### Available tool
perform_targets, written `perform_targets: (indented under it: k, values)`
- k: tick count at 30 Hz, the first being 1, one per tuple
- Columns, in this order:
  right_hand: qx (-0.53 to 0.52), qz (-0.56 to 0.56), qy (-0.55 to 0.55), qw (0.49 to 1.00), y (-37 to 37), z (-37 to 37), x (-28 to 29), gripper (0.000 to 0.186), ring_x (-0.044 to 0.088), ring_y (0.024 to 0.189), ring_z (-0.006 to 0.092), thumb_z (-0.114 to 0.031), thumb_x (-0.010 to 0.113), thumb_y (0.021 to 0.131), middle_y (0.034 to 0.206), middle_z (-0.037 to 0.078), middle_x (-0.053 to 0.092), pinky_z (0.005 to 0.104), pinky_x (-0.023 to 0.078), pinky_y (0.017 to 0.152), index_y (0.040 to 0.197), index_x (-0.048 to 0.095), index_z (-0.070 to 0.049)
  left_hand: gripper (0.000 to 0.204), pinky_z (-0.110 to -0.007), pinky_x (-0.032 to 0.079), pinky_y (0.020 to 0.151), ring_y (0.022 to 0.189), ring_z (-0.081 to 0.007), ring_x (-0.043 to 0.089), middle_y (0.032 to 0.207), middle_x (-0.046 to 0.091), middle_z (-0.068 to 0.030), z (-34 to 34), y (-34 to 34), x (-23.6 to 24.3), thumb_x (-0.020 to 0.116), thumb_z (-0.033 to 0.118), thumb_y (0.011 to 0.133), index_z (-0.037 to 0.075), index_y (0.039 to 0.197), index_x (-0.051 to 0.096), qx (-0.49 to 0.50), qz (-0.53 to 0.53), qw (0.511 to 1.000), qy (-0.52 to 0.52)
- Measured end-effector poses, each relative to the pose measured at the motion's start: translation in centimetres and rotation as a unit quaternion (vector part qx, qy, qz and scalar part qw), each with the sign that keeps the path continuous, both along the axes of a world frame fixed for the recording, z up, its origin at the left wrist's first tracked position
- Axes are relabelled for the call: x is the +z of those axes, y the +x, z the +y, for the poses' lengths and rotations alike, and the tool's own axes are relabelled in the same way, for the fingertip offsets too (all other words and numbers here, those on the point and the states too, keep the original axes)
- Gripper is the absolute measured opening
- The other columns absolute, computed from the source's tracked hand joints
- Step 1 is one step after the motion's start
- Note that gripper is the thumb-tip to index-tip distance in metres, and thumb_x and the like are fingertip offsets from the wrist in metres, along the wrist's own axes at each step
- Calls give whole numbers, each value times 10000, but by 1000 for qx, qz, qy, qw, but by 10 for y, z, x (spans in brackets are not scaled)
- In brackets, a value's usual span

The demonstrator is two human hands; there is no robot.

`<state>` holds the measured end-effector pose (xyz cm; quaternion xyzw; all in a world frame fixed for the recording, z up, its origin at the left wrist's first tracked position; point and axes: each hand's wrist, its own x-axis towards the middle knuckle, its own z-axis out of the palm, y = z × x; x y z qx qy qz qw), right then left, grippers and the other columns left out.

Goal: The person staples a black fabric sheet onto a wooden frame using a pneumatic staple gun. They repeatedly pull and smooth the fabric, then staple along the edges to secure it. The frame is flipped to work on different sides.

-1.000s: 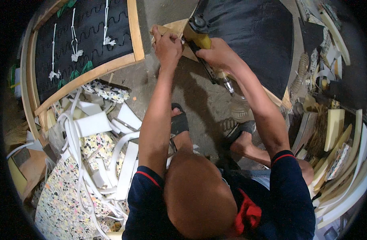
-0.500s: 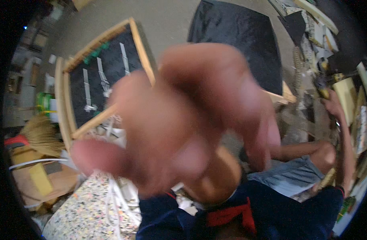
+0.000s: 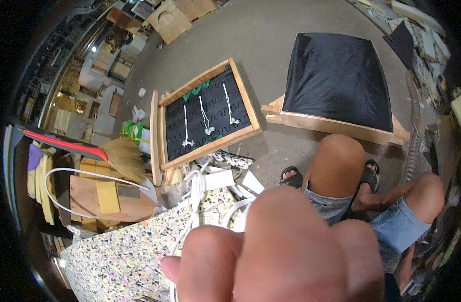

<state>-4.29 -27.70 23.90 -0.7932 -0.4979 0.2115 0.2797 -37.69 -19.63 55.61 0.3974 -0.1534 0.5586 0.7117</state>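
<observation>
Very close to the camera at the lower middle, what appears to be my left hand [image 3: 296,246] fills much of the view. Its fingers look bent and pressed together, with the tips out of sight. Whatever it grips, if anything, is hidden. Of my right arm only a piece of forearm [image 3: 405,268] shows at the lower right, beside my denim shorts [image 3: 402,224]; the right hand lies out of view. Behind the near hand rests a speckled foam slab [image 3: 124,256], with white cord [image 3: 194,194] and scraps along its far edge.
A wooden frame [image 3: 248,133] with wavy springs and white ties over black cloth lies ahead. To its right stands a black-covered panel [image 3: 338,83] on a wooden base. A straw broom [image 3: 122,156] leans at left near foam blocks [image 3: 107,197]. Wood scraps [image 3: 170,22] lie farther back.
The blurred hand has dropped from the middle to the lower edge, uncovering the frame and the foam. My right hand, earlier at right by a yellow-and-black object, has left the view. The camera view has shifted.
</observation>
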Motion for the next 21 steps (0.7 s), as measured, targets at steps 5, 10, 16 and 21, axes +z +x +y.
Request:
perform_targets:
  k: [5,10,16,21]
  values:
    - [70,68,58,994,-132,4,10,531,580,1169,341,-99,697,803,1235,232,618,419,437,1035,1295,533,16,417,-391,547,734,959,-318,596,1232,507,-154,-31,25,6,411,481,1025,97,1036,572,-1,12,1000,12]
    - [131,113,94,980,-209,14,21,572,561,1193,343,-115,714,798,1257,236,602,418,427,1047,1318,513,11,429,-390,543,744,973,-311,593,1261,505,-152,-57,41,10,428,496,1015,98,1050,585,7,23,999,26]
    - [178,130,127,967,-248,19,24,622,538,1223,345,-134,734,791,1284,240,583,418,415,1062,1345,488,5,447,-388,539,756,990,-301,590,1296,503,-151,-80,57,11,448,513,1004,99,1067,601,20,27,999,34]
    - [204,141,133,960,-257,28,21,665,518,1248,347,-150,751,785,1307,243,567,418,405,1074,1368,468,0,462,-386,536,766,1004,-294,587,1324,501,-150,-83,75,5,465,528,994,100,1081,615,16,30,999,12]
